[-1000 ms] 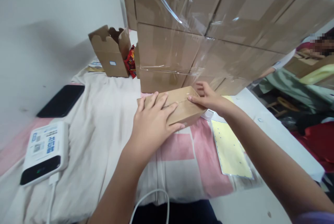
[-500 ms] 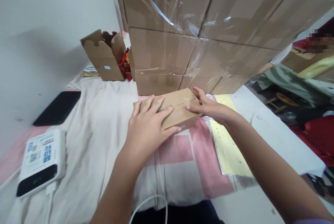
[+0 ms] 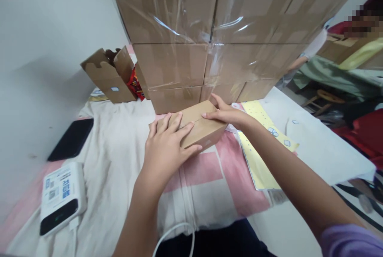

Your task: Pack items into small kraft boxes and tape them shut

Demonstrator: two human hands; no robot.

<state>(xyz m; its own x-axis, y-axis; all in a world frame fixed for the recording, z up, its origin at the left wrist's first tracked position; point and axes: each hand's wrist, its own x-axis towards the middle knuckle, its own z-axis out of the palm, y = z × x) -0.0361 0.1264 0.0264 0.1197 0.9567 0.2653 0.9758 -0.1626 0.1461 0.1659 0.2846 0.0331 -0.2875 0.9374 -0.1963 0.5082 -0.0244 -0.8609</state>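
Observation:
A small closed cardboard box lies at a slant on the cloth in front of me, with a seam across its top. My left hand clasps its left part, fingers spread over the top and the thumb along the near side. At the far right end my right hand holds the box, thumb on top by the seam. Its other fingers reach behind the end and are partly hidden. Under the box is a pink and white cloth.
A wall of taped cartons rises behind the box. An open carton stands back left. A black phone and a white power bank with a cable lie left. Yellow sheets lie right. Another person's arm shows beyond the cartons.
The view has shifted, so the cartons sit further left and the phone and power bank further right in it. Both hands keep their hold on the box, with the right thumb slightly moved.

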